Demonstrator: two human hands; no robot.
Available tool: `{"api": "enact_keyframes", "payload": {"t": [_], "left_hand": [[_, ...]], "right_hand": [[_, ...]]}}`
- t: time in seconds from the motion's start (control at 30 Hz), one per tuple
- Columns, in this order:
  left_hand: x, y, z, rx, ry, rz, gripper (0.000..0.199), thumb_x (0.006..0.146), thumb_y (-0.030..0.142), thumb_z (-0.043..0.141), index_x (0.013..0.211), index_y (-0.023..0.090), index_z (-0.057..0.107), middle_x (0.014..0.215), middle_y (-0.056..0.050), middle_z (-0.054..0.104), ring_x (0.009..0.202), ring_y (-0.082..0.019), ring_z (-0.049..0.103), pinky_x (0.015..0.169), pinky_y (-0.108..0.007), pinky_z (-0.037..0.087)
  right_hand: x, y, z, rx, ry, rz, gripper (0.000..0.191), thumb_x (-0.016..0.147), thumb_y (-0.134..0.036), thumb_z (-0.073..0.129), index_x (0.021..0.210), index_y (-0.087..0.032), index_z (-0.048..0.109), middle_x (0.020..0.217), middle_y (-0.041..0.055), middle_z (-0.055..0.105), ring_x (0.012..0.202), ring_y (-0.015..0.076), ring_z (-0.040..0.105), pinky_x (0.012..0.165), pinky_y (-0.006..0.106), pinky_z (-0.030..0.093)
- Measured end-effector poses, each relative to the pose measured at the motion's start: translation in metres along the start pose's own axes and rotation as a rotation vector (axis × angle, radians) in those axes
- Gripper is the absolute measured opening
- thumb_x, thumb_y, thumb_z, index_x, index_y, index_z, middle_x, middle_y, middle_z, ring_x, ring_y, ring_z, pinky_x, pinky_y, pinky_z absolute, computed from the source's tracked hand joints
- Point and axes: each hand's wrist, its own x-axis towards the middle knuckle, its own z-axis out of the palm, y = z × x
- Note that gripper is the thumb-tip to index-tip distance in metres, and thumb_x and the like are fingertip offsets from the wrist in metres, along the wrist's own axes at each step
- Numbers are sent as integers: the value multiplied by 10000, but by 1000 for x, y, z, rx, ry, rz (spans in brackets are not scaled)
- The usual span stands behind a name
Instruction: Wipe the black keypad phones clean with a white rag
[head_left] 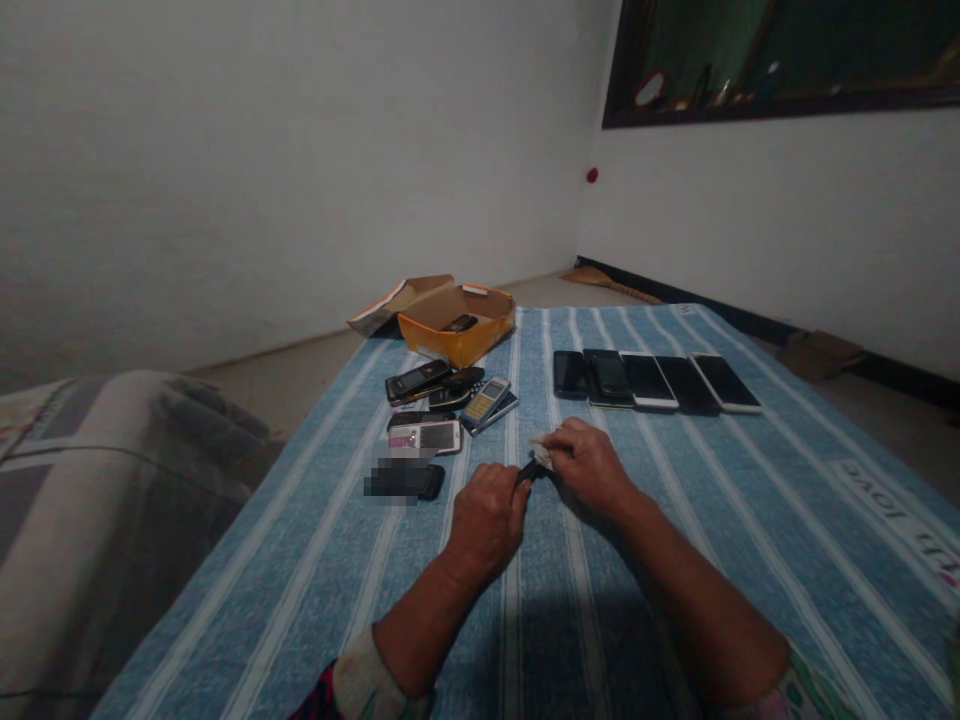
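Observation:
My left hand (487,510) is closed round one end of a small dark phone (529,470), most of it hidden by my fingers. Pinched in my right hand (592,462) is a crumpled whitish cloth or tissue (540,453), touching the phone's far end. Left of my hands lie several older phones: a pink and white one (426,437), a silver-blue keypad phone (486,402), a black one (418,378) and a dark one (430,482) partly blurred out. Beyond my right hand, several touchscreen phones stand in a row, among them a white-framed one (649,382).
An open orange cardboard box (450,342) with its flap folded back sits at the far left of the striped blue cloth (300,600), a dark phone (461,323) inside. A grey draped cover (112,560) is at left. Walls stand behind, with a dark-framed window (780,60).

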Motion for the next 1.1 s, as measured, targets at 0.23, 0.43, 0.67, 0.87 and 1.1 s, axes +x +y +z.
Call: {"api": "enact_keyframes", "payload": {"t": [0.23,0.43,0.67,0.87,1.1], "left_hand": [[0,0,1,1,19,13,253,947,229,400,793,154,586,718,-65,603,694,-200,538,639,-328,446],[-1,0,2,-5,15,21,245,944,234,410,801,154,593,716,-61,602,700,-204,538,635,-323,437],[0,1,1,1,28,24,233,936,215,424,786,152,591,708,-60,599,692,-201,536,635,-321,435],[-1,0,1,-14,9,25,235,939,227,422,799,150,594,714,-60,597,699,-205,535,634,-328,439],[0,0,1,-11,20,36,230,939,217,419,801,151,590,724,-62,598,705,-198,537,651,-323,442]], "right_hand": [[-2,-7,3,-28,-36,-67,211,796,-72,585,805,-201,751,747,14,534,699,134,541,651,254,404],[3,-6,2,58,-21,-29,212,766,-37,587,721,-183,734,696,-5,520,670,118,535,645,241,396],[1,-6,4,86,-3,-44,216,755,-17,580,679,-172,710,725,2,536,700,123,548,668,243,412],[1,-3,3,116,-8,-50,209,754,-30,586,676,-179,710,724,3,566,690,123,560,669,247,424],[0,-1,6,123,12,-92,226,753,-17,569,678,-179,708,722,8,575,695,128,566,668,243,434]]}}
